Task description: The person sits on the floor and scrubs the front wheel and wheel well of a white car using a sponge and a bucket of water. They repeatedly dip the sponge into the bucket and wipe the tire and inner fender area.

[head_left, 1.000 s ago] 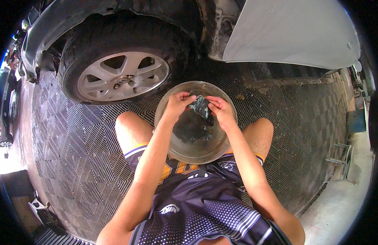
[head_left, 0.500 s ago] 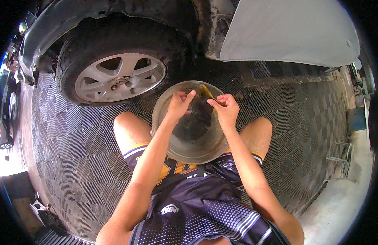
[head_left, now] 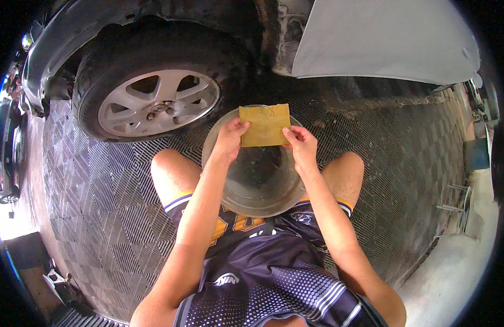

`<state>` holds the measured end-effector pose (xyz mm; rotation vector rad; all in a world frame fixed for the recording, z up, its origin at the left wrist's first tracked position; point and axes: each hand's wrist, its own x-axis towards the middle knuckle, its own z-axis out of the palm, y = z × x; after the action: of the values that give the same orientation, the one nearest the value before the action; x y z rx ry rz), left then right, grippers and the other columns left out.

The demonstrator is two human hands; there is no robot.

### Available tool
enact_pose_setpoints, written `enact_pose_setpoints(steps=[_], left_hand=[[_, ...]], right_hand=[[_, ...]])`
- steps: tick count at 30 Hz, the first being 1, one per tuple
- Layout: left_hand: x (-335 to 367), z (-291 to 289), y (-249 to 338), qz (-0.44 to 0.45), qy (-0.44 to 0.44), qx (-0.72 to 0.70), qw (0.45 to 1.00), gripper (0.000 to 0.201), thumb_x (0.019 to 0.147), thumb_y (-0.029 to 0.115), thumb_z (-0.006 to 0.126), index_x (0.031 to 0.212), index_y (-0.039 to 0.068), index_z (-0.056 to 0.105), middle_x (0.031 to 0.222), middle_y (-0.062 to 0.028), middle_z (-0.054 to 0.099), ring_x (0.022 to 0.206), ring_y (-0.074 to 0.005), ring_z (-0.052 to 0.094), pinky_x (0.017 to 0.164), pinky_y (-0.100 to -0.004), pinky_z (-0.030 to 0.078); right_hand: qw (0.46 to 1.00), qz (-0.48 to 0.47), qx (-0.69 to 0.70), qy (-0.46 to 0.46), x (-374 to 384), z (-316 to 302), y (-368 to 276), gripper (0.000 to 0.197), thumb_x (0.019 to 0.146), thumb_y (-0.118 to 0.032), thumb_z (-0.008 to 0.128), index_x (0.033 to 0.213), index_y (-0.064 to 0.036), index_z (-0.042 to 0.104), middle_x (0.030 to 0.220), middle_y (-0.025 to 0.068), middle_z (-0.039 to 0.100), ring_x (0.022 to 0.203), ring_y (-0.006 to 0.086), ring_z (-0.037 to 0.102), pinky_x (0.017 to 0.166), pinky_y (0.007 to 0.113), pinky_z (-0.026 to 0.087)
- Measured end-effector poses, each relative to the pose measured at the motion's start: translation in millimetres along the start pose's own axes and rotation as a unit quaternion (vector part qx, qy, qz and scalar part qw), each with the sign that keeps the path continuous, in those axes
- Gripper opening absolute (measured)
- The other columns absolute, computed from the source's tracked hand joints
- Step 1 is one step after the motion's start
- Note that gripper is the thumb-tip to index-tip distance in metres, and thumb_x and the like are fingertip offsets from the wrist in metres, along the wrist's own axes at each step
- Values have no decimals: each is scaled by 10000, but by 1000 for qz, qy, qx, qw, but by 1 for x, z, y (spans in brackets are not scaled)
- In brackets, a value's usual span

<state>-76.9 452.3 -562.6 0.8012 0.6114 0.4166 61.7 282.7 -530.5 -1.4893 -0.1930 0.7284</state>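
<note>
A square sheet of sandpaper (head_left: 265, 126), its yellow backing up, is stretched flat between my two hands above a round metal basin (head_left: 238, 199). My left hand (head_left: 230, 139) pinches the sheet's left edge between thumb and fingers. At the right edge, my right hand (head_left: 302, 144) grips it in the same way. The basin rests between my bent knees and seems to hold some liquid. The far part of the basin is hidden behind the sheet.
Ahead on the left stands a car wheel (head_left: 159, 103) with a silver rim, under a dark fender (head_left: 61, 49). A grey car door panel (head_left: 382, 41) hangs at the far right. Patterned dark tiles (head_left: 115, 218) cover the floor. A metal frame (head_left: 456, 210) stands by the right wall.
The sandpaper, seen partly dark and folded over the basin before, is now spread flat with its yellow side showing. Both hands keep hold of its edges.
</note>
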Motion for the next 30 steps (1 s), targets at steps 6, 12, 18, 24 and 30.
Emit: enact_pose_setpoints(steps=[6, 12, 18, 24, 30], left_hand=[[0, 0, 4, 32, 54, 81, 995, 232, 1031, 102, 593, 1184, -51, 677, 1054, -95, 735, 926, -158, 691, 852, -311, 539], [-4, 4, 5, 41, 70, 356, 931, 309, 962, 242, 709, 1116, -25, 732, 972, -128, 756, 901, -166, 696, 808, -306, 537], [-19, 31, -6, 315, -51, 492, 810, 420, 908, 305, 767, 1183, -8, 716, 1037, -185, 758, 1002, -283, 724, 916, -369, 545], [-16, 28, -4, 150, -12, 451, 880, 411, 929, 224, 755, 1252, -20, 686, 1150, -159, 736, 1008, -269, 709, 887, -370, 543], [-20, 27, 14, -15, -90, 188, 978, 348, 952, 182, 742, 1204, -48, 676, 1050, -71, 722, 918, -161, 679, 802, -326, 555]], right_hand=[[998, -30, -43, -26, 1, -10, 7, 305, 966, -121, 718, 1238, 11, 679, 1076, 90, 723, 934, 139, 686, 743, 287, 603], [994, 44, -40, -88, -2, -12, -1, 346, 988, -123, 682, 1306, 7, 646, 1131, 93, 718, 965, 165, 702, 822, 319, 607], [984, 75, 47, -155, -8, -5, -12, 337, 1008, -86, 631, 1326, 27, 622, 1250, 145, 665, 1019, 227, 713, 860, 340, 614], [984, -13, -114, -139, 0, -15, -9, 405, 983, -177, 695, 1322, 31, 616, 1197, 138, 700, 990, 209, 710, 835, 314, 587], [991, -17, -121, -58, -5, -4, -14, 424, 926, -280, 790, 1195, 29, 682, 1005, 71, 735, 761, 112, 639, 704, 251, 528]])
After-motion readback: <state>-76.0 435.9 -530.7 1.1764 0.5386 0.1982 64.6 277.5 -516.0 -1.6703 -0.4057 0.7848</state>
